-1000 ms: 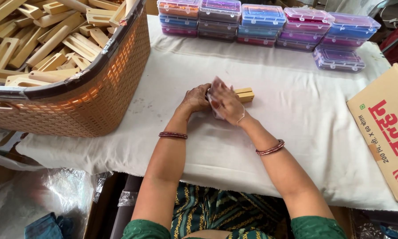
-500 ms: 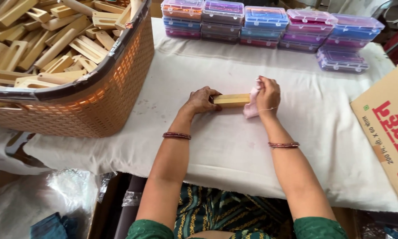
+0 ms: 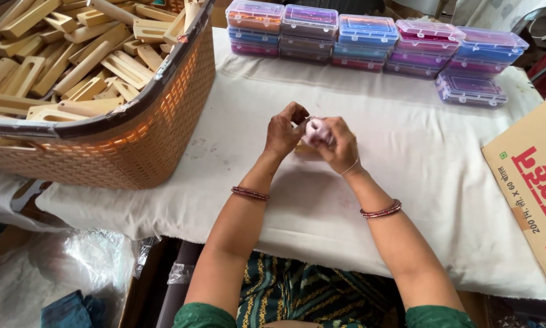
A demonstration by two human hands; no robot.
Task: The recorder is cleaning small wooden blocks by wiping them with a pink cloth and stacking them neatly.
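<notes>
**Two hands, one little cloth**

The left hand [image 3: 283, 130] and the right hand [image 3: 337, 143] meet above the white table cloth [image 3: 406, 152]; both have their fingers curled around a small pink cloth [image 3: 315, 129]; a wooden block [image 3: 306, 149] lies on the table just under them, mostly hidden; a big basket [image 3: 163, 121] of wooden pieces sits to the left; colourful plastic boxes [image 3: 370, 36] are stacked at the back.

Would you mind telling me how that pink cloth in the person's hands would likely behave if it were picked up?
The pink cloth is bunched between the left hand and right hand, so it is probably soft and floppy. It looks thin and crumpled, so likely light. It should neither roll nor break, though it would probably sag from the fingers.
</notes>
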